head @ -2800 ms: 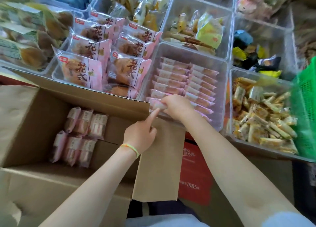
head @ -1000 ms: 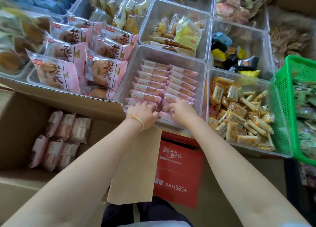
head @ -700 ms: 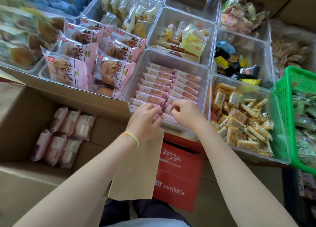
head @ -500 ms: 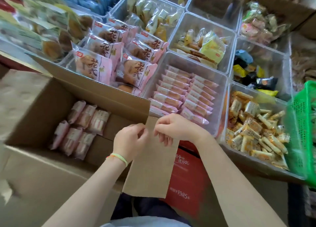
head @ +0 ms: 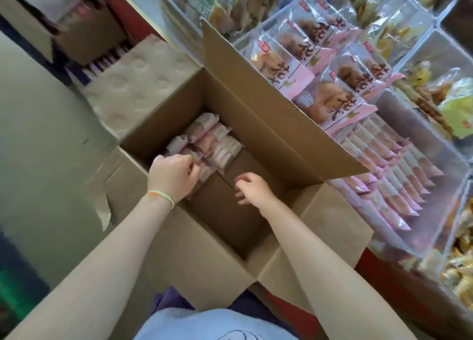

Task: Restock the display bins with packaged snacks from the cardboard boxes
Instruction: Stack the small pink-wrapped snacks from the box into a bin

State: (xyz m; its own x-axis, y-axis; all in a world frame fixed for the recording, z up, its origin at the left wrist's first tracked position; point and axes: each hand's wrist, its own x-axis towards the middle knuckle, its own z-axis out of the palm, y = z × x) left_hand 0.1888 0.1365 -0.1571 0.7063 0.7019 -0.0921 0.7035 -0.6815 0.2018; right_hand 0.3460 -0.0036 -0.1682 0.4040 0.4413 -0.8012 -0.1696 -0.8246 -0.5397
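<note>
Head view: the cardboard box (head: 256, 114) is sitting left of the clear bin (head: 435, 165). Left hand (head: 171, 177) is curling fingers onto the pink snack packets (head: 212, 145) at its far-left corner; right hand (head: 253, 190) is hovering loose-fingered, holding nothing. Packets look light, soft, slippery; best gripped across the middle.

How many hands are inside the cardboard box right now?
2. The left hand grips the pink snack packets in the cardboard box's far left corner; the right hand hovers empty over its bare floor beside them. Neither is hidden.
</note>
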